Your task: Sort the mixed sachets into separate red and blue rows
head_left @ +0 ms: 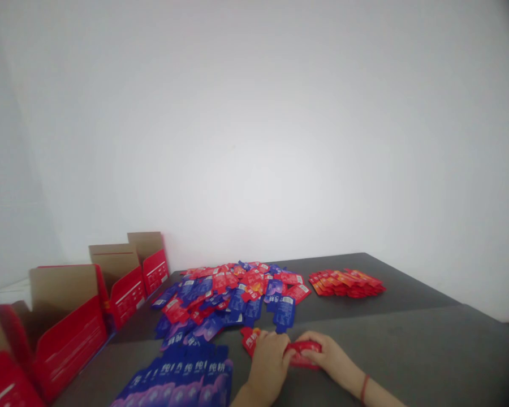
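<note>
Near the front of the dark table, my left hand (268,362) is closed with its fingers curled. A red sachet (250,340) with white lettering sticks out at its left side. Close by on the right, my right hand (333,357), with a red band at the wrist, grips a bent red sachet (304,355) between thumb and fingers. My left thumb meets this sachet's left end. How many sachets the fingers cover I cannot tell. Beside my left hand lies an overlapping row of blue sachets (184,377) with purple patterns, lettering facing up.
A loose heap of mixed red and blue sachets (220,294) spreads over the table's far left. Stacked red-orange sachets (348,282) lie at the back right. Open red cardboard boxes (70,339) line the left edge. The table (407,339) meets a white wall behind.
</note>
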{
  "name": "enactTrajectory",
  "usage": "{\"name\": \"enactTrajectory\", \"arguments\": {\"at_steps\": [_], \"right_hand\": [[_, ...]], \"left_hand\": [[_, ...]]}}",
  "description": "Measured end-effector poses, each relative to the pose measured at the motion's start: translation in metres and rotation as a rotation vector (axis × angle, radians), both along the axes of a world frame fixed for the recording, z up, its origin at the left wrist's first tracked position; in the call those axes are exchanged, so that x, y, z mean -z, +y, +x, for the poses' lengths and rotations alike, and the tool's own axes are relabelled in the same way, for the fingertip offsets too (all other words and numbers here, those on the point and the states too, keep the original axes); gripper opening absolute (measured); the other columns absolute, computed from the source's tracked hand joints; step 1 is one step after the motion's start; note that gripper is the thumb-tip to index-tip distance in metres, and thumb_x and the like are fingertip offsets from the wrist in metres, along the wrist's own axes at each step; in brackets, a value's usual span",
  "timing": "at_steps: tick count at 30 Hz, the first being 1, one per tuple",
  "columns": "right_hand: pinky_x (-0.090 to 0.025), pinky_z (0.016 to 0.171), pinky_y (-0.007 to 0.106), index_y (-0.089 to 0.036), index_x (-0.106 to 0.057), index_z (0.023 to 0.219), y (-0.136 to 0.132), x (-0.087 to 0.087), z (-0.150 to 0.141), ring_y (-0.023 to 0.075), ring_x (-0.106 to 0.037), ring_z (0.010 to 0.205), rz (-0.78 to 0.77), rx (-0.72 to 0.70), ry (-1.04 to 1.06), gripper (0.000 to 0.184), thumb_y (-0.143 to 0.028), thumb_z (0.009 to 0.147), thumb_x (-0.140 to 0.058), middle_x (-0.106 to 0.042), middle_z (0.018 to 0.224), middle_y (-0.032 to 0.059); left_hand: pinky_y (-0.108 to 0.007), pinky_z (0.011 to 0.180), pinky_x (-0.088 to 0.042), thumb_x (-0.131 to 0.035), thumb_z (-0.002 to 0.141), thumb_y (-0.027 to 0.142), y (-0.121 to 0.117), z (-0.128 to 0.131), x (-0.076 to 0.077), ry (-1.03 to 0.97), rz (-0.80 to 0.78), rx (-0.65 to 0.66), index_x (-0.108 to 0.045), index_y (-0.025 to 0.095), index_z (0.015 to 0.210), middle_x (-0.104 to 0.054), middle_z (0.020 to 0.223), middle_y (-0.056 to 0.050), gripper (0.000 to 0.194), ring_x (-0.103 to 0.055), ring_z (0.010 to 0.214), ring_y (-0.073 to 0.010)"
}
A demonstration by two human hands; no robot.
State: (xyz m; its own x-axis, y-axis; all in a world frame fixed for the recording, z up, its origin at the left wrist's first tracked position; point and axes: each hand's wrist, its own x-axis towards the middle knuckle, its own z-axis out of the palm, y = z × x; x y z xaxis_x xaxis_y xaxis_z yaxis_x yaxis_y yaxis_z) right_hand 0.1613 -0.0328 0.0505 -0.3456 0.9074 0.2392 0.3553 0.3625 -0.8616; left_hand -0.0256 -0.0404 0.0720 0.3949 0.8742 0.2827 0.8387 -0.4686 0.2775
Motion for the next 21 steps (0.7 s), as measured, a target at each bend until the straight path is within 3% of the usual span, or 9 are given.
{"name": "enactTrajectory", "arguments": {"at_steps": [2, 5, 9, 11, 14, 17, 19, 21], "right_hand": [[-0.047, 0.071, 0.029, -0.020, -0.063, 0.092, -0.004, 0.008, 0.002, 0.0202, -0.062, 0.079, -0.129, 0.010, 0.110, 0.032, -0.046, 0.074, -0.060, -0.068, 0.085, 0.0012], [-0.042, 0.059, 0.024, -0.019, -0.059, 0.075, -0.003, 0.019, 0.004, 0.0154, -0.057, 0.063, -0.142, 0.106, -0.065, 0.027, -0.046, 0.077, -0.055, -0.061, 0.066, -0.0026], [-0.039, 0.061, 0.025, -0.020, -0.054, 0.064, -0.001, 0.022, 0.013, 0.0152, -0.053, 0.062, -0.050, 0.204, -0.279, 0.017, -0.032, 0.076, -0.054, -0.058, 0.061, -0.0023], [-0.040, 0.065, 0.027, -0.021, -0.057, 0.068, -0.006, 0.019, 0.016, 0.0172, -0.056, 0.066, -0.032, 0.236, -0.323, 0.011, -0.029, 0.075, -0.055, -0.061, 0.065, -0.0009], [-0.042, 0.071, 0.029, -0.023, -0.061, 0.084, -0.017, 0.013, 0.014, 0.0202, -0.060, 0.076, 0.065, 0.323, -0.473, 0.011, -0.025, 0.077, -0.053, -0.066, 0.079, 0.0020], [-0.043, 0.081, 0.029, -0.024, -0.061, 0.093, -0.024, 0.012, 0.010, 0.0210, -0.061, 0.090, 0.180, 0.347, -0.549, 0.020, -0.018, 0.077, -0.049, -0.066, 0.095, 0.0052], [-0.043, 0.083, 0.030, -0.022, -0.061, 0.097, -0.024, 0.014, 0.011, 0.0212, -0.061, 0.090, 0.161, 0.350, -0.474, 0.024, -0.018, 0.075, -0.051, -0.066, 0.094, 0.0062], [-0.046, 0.076, 0.029, -0.019, -0.059, 0.106, -0.021, 0.018, 0.015, 0.0200, -0.062, 0.079, 0.018, 0.360, -0.291, 0.032, -0.022, 0.074, -0.055, -0.066, 0.083, 0.0040]], "left_hand": [[-0.026, 0.075, -0.040, -0.041, 0.094, 0.036, -0.002, 0.003, 0.000, -0.061, -0.082, 0.003, -0.061, 0.021, 0.083, -0.068, 0.085, 0.000, 0.027, -0.060, 0.083, -0.0177], [-0.023, 0.068, -0.042, -0.039, 0.094, 0.034, -0.006, 0.006, 0.000, -0.043, -0.172, -0.032, -0.060, 0.021, 0.090, -0.069, 0.085, 0.001, 0.025, -0.063, 0.081, -0.0157], [-0.032, 0.078, -0.046, -0.039, 0.091, 0.020, -0.016, 0.010, 0.000, 0.057, -0.183, -0.084, -0.060, 0.019, 0.099, -0.070, 0.090, -0.005, 0.023, -0.064, 0.086, -0.0219], [-0.041, 0.091, -0.043, -0.035, 0.089, 0.011, -0.022, 0.013, 0.006, 0.115, -0.106, -0.065, -0.060, 0.018, 0.105, -0.066, 0.109, -0.009, 0.031, -0.059, 0.105, -0.0257], [-0.044, 0.107, -0.032, -0.037, 0.090, 0.014, -0.023, 0.017, 0.035, 0.180, 0.061, 0.110, -0.052, 0.018, 0.126, -0.046, 0.141, -0.010, 0.040, -0.040, 0.130, -0.0256], [-0.036, 0.105, -0.040, -0.043, 0.090, 0.023, -0.014, 0.021, 0.078, 0.215, 0.107, 0.296, -0.041, 0.018, 0.138, -0.044, 0.142, -0.008, 0.049, -0.043, 0.129, -0.0238], [-0.035, 0.105, -0.040, -0.040, 0.092, 0.022, -0.008, 0.023, 0.102, 0.199, 0.166, 0.262, -0.043, 0.022, 0.138, -0.047, 0.139, -0.005, 0.046, -0.046, 0.127, -0.0218], [-0.033, 0.106, -0.039, -0.034, 0.094, 0.018, -0.006, 0.026, 0.115, 0.154, 0.229, 0.180, -0.047, 0.024, 0.136, -0.049, 0.136, -0.004, 0.044, -0.048, 0.125, -0.0197]]}}
